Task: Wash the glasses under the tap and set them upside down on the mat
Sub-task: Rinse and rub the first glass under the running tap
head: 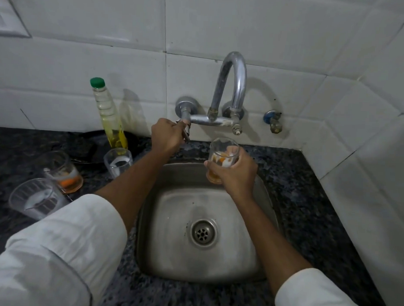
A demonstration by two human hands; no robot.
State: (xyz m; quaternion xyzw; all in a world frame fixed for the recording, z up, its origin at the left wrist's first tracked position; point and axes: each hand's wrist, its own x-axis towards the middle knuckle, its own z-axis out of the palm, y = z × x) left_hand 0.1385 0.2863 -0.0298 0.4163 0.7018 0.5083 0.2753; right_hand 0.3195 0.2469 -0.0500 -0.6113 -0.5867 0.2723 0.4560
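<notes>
clear glass (223, 161), orange dregs inside, is gripped upright by the right hand (235, 174) over the sink (267, 196), at five o'clock from the spout (233, 85); left hand (167, 138) grips the tap handle (185, 130).

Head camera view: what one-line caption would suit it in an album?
Left hand grips the tap handle while the right hand holds a glass with orange residue over the sink.
</notes>
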